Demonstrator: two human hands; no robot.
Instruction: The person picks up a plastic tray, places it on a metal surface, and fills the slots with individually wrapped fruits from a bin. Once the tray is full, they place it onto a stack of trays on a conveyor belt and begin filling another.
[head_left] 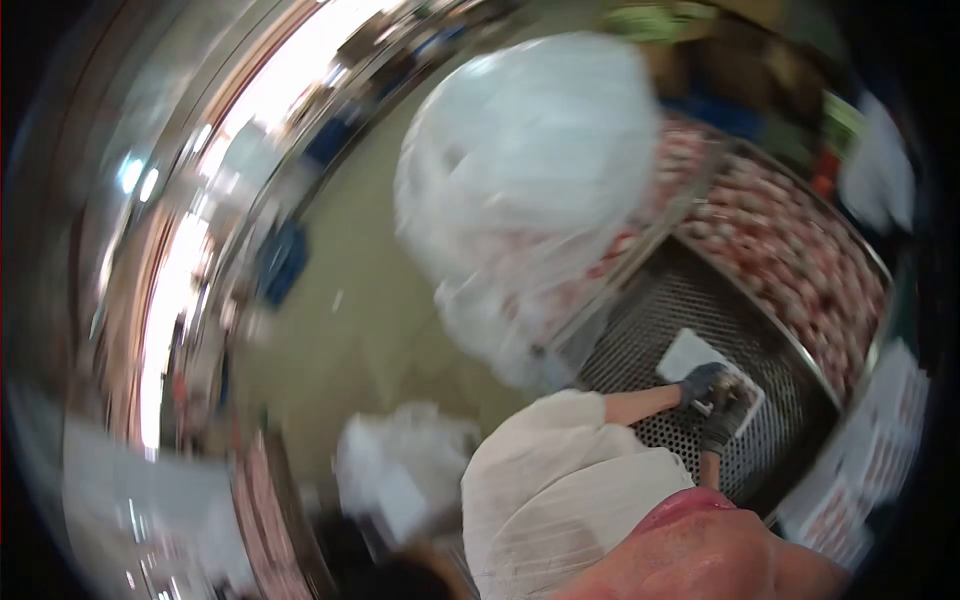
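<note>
Both hands were down on the white tray point(688, 352), right there on the perforated metal table point(670, 295). The left hand point(700, 382), in a dark glove, reached in from a white sleeve point(560, 470) with the forearm bare, and it sat on the tray's near edge with its fingers curled. Whether they pinched anything, I could not tell through the blur. The right hand point(722, 425), gloved the same, came up beside it and lay on the tray's lower corner, the two hands almost touching. Its fingers bent down over something dark and small, but how tightly they closed I could not make out either. The tray lay flat, tilted in the view, near the middle of the holed surface. Just past the table's rail, a big bin of pink meat pieces point(810, 250) ran along the far side. A large filmy plastic bag point(530, 170) bulged over the table's left end, pink showing through its lower folds. Another crumpled white bag point(400, 470) sat lower down, well apart, over the pale green floor point(350, 330).
</note>
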